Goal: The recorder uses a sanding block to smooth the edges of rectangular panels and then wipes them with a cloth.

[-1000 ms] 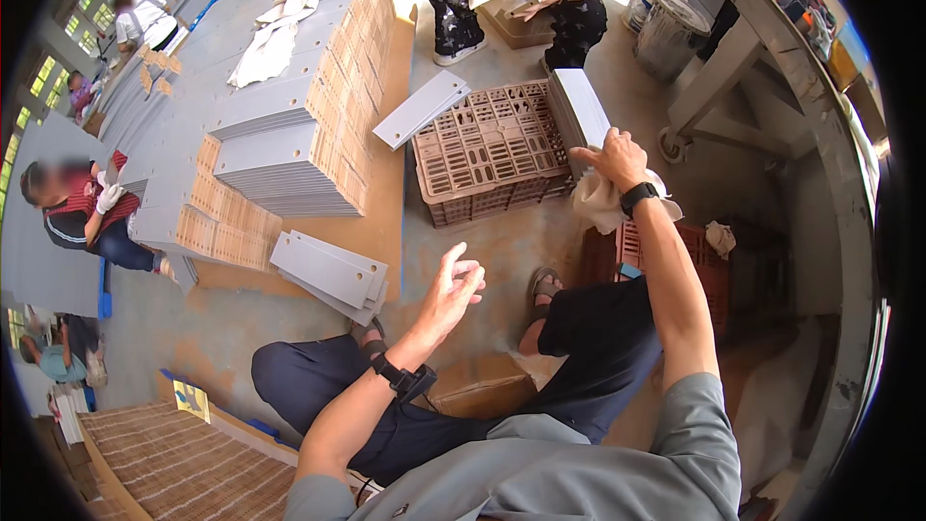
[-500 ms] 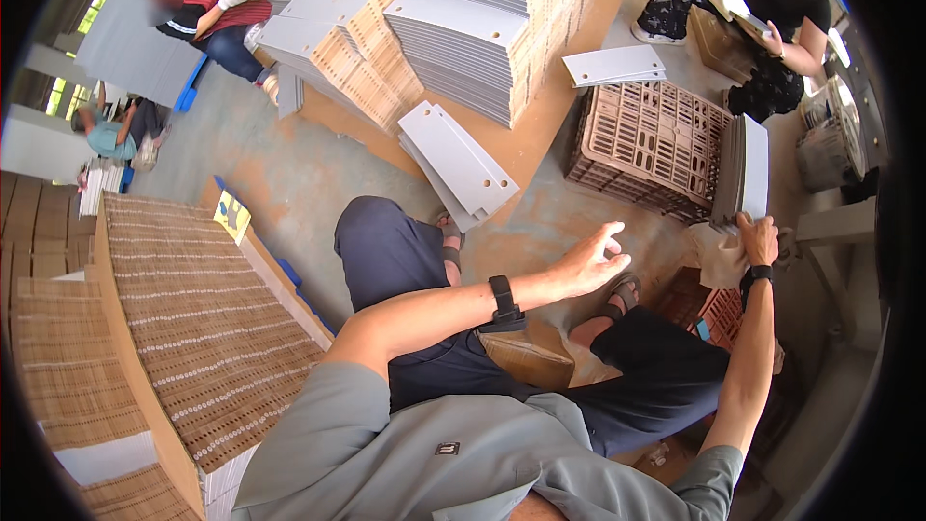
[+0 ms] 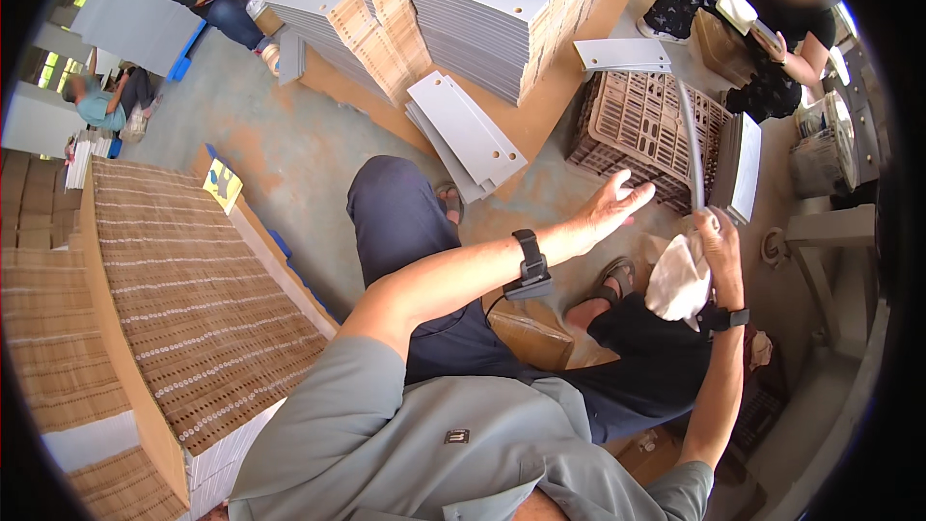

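My right hand (image 3: 721,251) grips a thin grey panel (image 3: 692,140), which stands nearly edge-on and looks smeared by motion. A crumpled white cloth (image 3: 677,282) is in the same hand, against the panel's lower end. To its left, my left hand (image 3: 614,215) is held up with fingers apart, holding nothing and not touching the panel. Just beyond both hands is a brown plastic crate (image 3: 627,130). A stack of grey panels (image 3: 744,159) leans upright on the crate's right side, and a few flat panels (image 3: 622,55) lie at its far edge.
Several loose panels with holes (image 3: 468,130) lie on cardboard ahead, before tall panel stacks (image 3: 473,24). Large stacks with brown dotted edges (image 3: 222,299) stand at left. A cardboard box (image 3: 532,338) sits between my legs. One person (image 3: 810,34) works at far right, others at far left.
My right hand has pulled a panel away from the leaning stack and brought it left, with the cloth. My left hand has risen slightly toward it. The view has shifted a little.
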The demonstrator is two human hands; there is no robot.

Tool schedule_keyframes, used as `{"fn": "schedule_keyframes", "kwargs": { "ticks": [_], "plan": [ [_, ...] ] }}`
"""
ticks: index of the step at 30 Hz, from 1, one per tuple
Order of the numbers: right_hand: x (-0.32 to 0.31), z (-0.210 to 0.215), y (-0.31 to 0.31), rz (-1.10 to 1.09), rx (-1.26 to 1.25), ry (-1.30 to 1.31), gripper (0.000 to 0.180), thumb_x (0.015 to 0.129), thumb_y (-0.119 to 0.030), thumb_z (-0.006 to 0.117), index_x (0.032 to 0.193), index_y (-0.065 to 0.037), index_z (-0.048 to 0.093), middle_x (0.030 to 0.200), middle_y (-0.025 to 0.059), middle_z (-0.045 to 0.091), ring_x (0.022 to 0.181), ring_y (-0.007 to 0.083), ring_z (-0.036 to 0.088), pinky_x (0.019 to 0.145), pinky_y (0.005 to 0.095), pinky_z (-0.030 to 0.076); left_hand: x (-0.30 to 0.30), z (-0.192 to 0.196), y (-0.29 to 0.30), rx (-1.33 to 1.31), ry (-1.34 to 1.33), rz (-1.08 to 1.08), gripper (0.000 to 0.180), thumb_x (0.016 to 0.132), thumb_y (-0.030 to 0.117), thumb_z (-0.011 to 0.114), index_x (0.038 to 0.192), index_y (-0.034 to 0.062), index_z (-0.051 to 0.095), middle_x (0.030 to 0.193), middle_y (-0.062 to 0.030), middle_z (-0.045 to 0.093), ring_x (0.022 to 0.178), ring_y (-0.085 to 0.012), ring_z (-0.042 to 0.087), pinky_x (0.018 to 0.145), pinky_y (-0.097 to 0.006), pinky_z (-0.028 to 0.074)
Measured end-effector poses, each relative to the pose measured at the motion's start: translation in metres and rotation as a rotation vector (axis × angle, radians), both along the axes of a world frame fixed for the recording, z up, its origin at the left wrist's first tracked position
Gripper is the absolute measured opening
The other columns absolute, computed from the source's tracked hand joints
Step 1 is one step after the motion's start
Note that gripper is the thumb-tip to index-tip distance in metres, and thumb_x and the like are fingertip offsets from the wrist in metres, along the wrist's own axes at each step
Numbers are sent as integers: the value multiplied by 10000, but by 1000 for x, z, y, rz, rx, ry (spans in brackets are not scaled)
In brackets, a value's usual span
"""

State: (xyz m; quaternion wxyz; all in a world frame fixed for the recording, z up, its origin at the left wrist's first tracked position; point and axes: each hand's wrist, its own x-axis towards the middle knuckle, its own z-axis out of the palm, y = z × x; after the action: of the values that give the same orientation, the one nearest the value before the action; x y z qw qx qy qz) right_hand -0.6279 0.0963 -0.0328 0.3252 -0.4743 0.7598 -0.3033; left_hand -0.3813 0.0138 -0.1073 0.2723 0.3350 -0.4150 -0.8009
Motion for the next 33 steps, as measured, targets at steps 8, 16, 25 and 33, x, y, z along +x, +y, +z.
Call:
{"fn": "schedule_keyframes", "kwargs": {
  "ticks": [8, 16, 25, 33],
  "plan": [
    [104, -17, 42, 154, 150, -90, 985, 853, -651, 764, 1427, 111, 517, 1211, 313, 688, 1138, 336, 690, 980, 400, 530, -15, -43, 13, 357, 125, 163, 974, 900, 800, 596, 1574, 176, 271, 1199, -115, 547, 1031, -218, 612, 928, -427, 539],
    [44, 38, 30, -91, -131, -288, 583, 985, -462, 734, 1238, 62, 692, 994, 65, 720, 891, 123, 646, 805, 279, 526, 18, -36, 5, 377, 260, 32, 961, 873, 886, 479, 1412, 92, 510, 1197, -111, 658, 1018, -239, 694, 865, -420, 610],
    [135, 17, 10, 483, -588, 322, 561, 929, -272, 727, 1450, -140, 566, 1451, 149, 539, 1370, 402, 484, 1156, 522, 401, 33, 8, 21, 291, 318, -111, 746, 1047, 689, 407, 1455, 74, 511, 1304, -114, 658, 1080, -230, 714, 900, -391, 629],
    [14, -5, -76, -67, -365, 23, 337, 1043, -293, 585, 1261, -62, 697, 1064, 217, 742, 968, 386, 719, 878, 453, 551, 62, 28, 49, 398, 388, -430, 872, 1036, 751, 296, 1524, 41, 431, 1272, -212, 639, 1015, -306, 690, 869, -440, 599]
  ]
}}
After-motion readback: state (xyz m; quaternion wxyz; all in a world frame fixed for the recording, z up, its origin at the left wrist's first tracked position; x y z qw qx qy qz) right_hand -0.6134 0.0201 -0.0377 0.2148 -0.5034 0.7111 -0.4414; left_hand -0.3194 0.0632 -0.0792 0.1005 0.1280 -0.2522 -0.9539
